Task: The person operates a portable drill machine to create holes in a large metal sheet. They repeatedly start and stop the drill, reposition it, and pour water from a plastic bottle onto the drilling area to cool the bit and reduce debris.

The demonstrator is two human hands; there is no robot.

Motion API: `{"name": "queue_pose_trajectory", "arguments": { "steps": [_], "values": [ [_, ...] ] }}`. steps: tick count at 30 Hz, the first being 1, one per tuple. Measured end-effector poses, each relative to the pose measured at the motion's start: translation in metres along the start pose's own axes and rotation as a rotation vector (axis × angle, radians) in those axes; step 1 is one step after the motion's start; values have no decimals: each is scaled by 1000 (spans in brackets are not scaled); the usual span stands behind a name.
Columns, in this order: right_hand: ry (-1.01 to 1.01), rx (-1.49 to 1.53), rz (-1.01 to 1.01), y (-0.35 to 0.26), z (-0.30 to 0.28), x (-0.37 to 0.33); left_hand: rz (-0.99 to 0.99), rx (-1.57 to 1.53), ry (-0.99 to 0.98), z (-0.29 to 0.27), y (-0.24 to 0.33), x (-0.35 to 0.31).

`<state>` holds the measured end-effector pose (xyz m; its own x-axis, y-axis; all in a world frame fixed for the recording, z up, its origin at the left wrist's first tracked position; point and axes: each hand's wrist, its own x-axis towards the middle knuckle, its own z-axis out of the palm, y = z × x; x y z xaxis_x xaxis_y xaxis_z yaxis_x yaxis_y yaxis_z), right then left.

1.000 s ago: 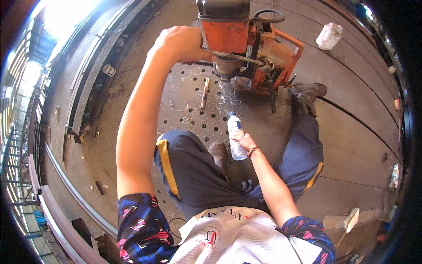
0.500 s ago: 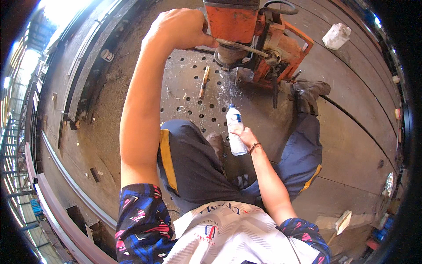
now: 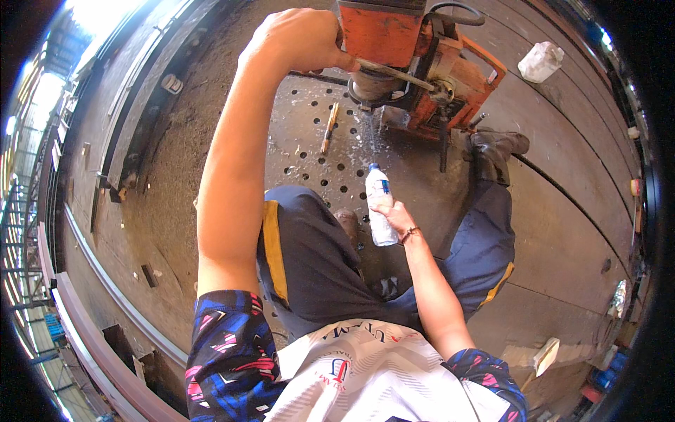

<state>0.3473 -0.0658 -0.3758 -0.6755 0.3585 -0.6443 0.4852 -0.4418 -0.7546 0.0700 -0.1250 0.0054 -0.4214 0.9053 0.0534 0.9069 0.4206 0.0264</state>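
Note:
An orange magnetic drill (image 3: 383, 34) stands on a steel plate (image 3: 309, 165) with rows of round holes. My left hand (image 3: 299, 41) is closed at the end of the drill's feed handle (image 3: 394, 73); its thumb lies along the bar and the other fingers are mostly hidden. Below the drill, my right hand (image 3: 396, 218) wraps round a clear plastic bottle (image 3: 380, 193) with a blue cap. The bottle tilts with its cap toward the drill, and a thin spray of liquid runs between the cap and the drill's lower end. Wet metal chips lie around there.
A brush (image 3: 329, 128) lies on the plate, left of the spray. My boot (image 3: 492, 151) rests right of the drill. A crumpled white bag (image 3: 540, 62) sits at the far right, and a white cup (image 3: 171, 84) at the far left. A long groove crosses the right side.
The spray from the bottle looks wider and fuller than before. My left hand and the drill sit slightly farther right in the picture, and the right hand keeps its hold on the bottle.

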Motion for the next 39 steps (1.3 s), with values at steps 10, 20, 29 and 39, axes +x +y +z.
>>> {"name": "queue_pose_trajectory", "arguments": {
  "steps": [10,20,29,39],
  "values": [
    [-47,80,-31,3,2,4,-23,22,-37,-3,2,-1],
    [-19,67,-47,5,2,6,-24,3,-35,-1,-1,0],
    [-46,33,-8,14,-3,13,-112,-887,279,-29,16,-23],
    [-55,148,21,18,-4,16,61,-1772,387,-14,34,28]
  ]
}}
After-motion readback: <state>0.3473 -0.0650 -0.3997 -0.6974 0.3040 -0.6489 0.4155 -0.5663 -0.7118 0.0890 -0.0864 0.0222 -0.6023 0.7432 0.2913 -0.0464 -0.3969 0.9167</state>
